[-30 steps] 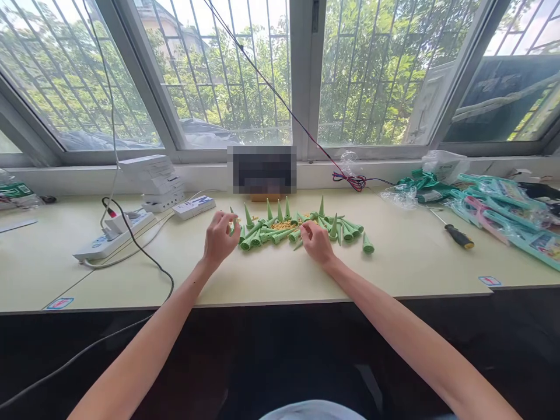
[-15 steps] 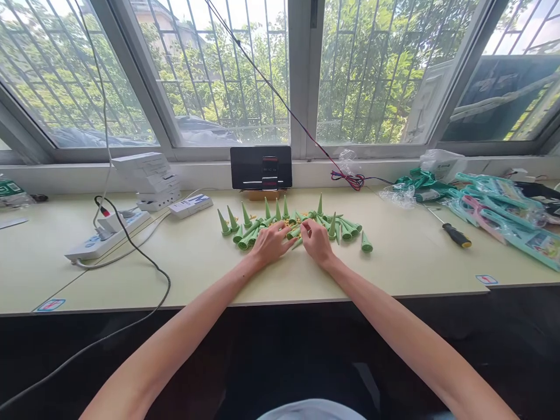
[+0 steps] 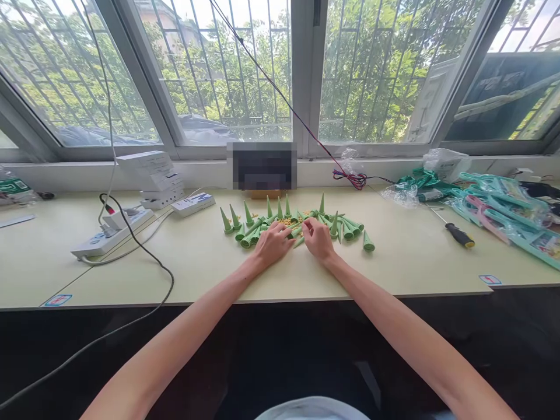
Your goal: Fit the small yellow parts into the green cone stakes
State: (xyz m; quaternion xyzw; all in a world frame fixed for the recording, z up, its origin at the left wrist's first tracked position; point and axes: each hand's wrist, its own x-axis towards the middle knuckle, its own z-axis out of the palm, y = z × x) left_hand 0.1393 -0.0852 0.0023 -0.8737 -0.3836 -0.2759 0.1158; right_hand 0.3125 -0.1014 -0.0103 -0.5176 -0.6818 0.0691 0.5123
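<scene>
The left hand (image 3: 272,244) lies loosely curled on the heap of green cones (image 3: 347,228) in the middle of the table (image 3: 196,274). The right hand (image 3: 319,240) seems to pinch one, fingers hiding it. They look like light, stiff plastic; I'd grip near the wide mouth.

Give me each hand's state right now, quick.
Left hand: palm down on the green cones; grip cannot be told.
Right hand: fingers curled among the cones; grip cannot be told.
</scene>
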